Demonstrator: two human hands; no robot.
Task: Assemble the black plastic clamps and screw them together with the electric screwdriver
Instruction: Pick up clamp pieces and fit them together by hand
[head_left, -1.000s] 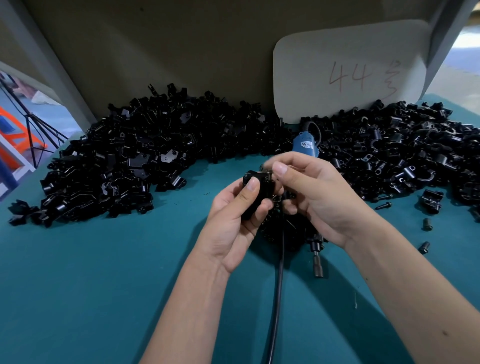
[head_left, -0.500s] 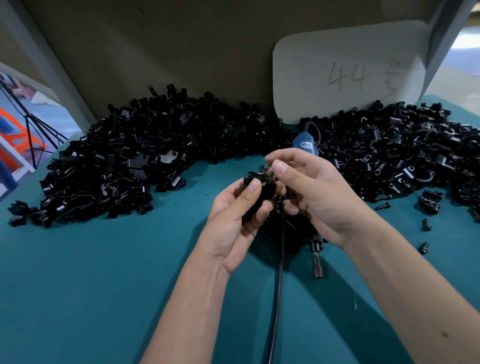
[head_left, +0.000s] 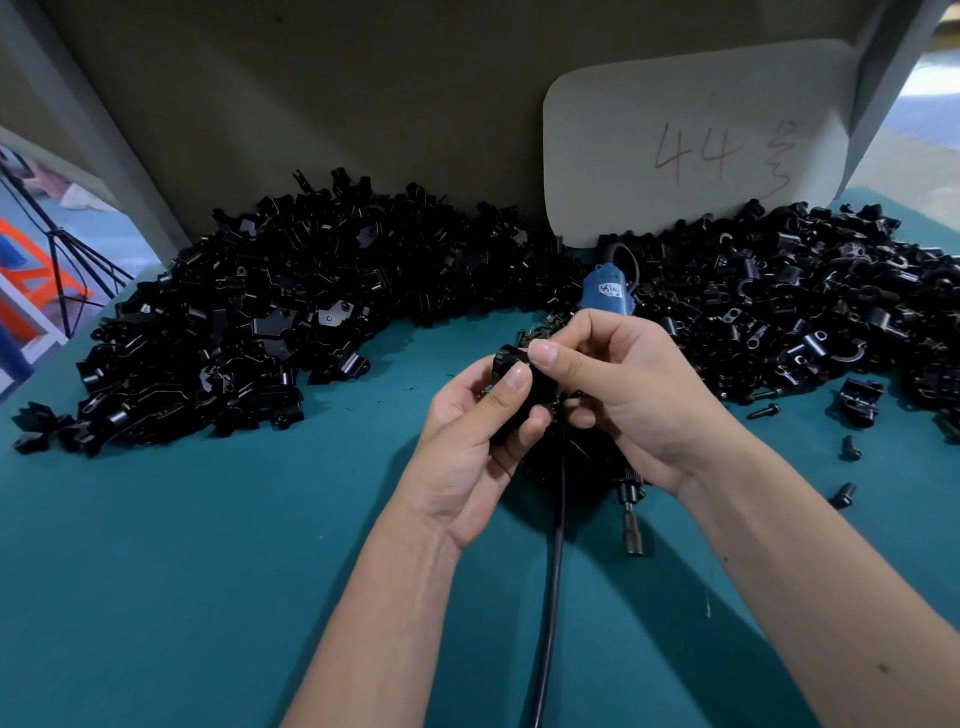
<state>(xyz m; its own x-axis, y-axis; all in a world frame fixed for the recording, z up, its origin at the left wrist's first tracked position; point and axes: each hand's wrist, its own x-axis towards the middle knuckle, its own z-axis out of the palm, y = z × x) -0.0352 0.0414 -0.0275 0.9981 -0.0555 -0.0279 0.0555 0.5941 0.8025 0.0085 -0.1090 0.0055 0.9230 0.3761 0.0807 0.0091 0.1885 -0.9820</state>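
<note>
Step in hand: we judge this to be the fitting stage, with the clamp (head_left: 511, 371) parts being brought together and, it seems, a screw being set in; the driving has not begun.
Left hand (head_left: 467, 441): we curl thumb and fingers round the black clamp and hold it up off the desk (head_left: 182, 571).
Right hand (head_left: 623, 384): we pinch thumb and forefinger together at the clamp's top edge; whether a screw sits in that pinch we cannot tell, it is too small and dark.
Electric screwdriver (head_left: 605, 291): it lies on the desk under and behind our right hand, blue body beyond the knuckles, bit end (head_left: 632, 530) poking out near the wrist, cable (head_left: 550, 597) running back between our forearms.
Supply: one pile of black parts (head_left: 260, 322) beyond our left hand, another pile (head_left: 779, 301) beyond our right; loose screws (head_left: 849, 447) lie on the desk to the right of our right forearm.
Next move: we reckon the right hand must let go and take up the screwdriver, while the left hand holds the clamp steady so the halves stay aligned.
</note>
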